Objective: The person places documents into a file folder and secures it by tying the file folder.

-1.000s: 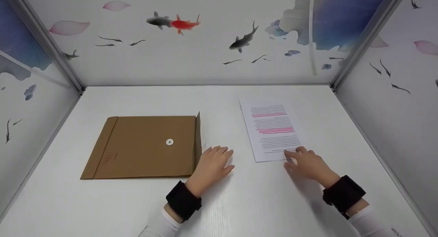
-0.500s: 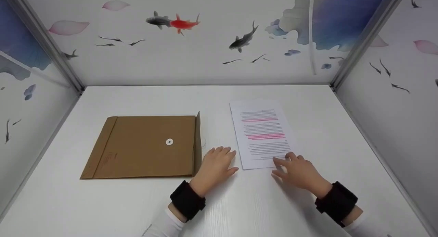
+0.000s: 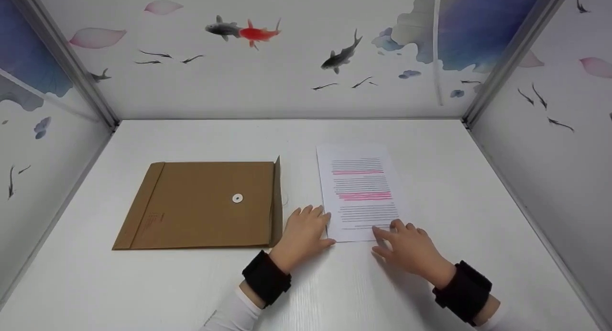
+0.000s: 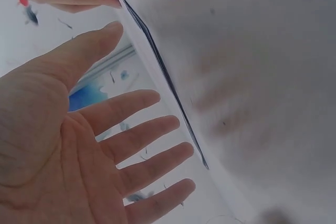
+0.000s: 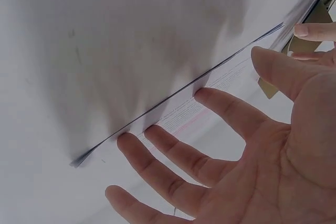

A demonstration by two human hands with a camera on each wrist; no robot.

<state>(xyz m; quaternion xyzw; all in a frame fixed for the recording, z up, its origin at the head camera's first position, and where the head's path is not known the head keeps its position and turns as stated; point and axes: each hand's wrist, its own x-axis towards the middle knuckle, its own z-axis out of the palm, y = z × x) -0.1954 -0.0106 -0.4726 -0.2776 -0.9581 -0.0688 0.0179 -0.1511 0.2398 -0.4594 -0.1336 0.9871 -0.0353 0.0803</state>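
Observation:
A thin stack of printed paper [image 3: 361,192] with pink highlighted lines lies flat on the white table. My right hand [image 3: 411,249] rests its fingertips on the near right corner of the sheets; in the right wrist view the fingers [image 5: 173,182] are spread over the page edge. Along the left edge of the paper, my left hand [image 3: 303,235] lies with fingers extended and fingertips right at that edge. The left wrist view shows the left palm [image 4: 58,145] with straight, spread fingers beside the sheets. A brown envelope [image 3: 205,206] with a white button [image 3: 237,198] lies left of the left hand.
The envelope's flap [image 3: 276,202] stands up slightly on its right side, near the left hand. White panels printed with fish [image 3: 258,33] and petals enclose the table [image 3: 143,288] at the back and both sides.
The paper stack has slid left and toward me under my right hand, and stands straighter. My left hand has shifted slightly right and now meets the paper's left edge. The envelope stays put.

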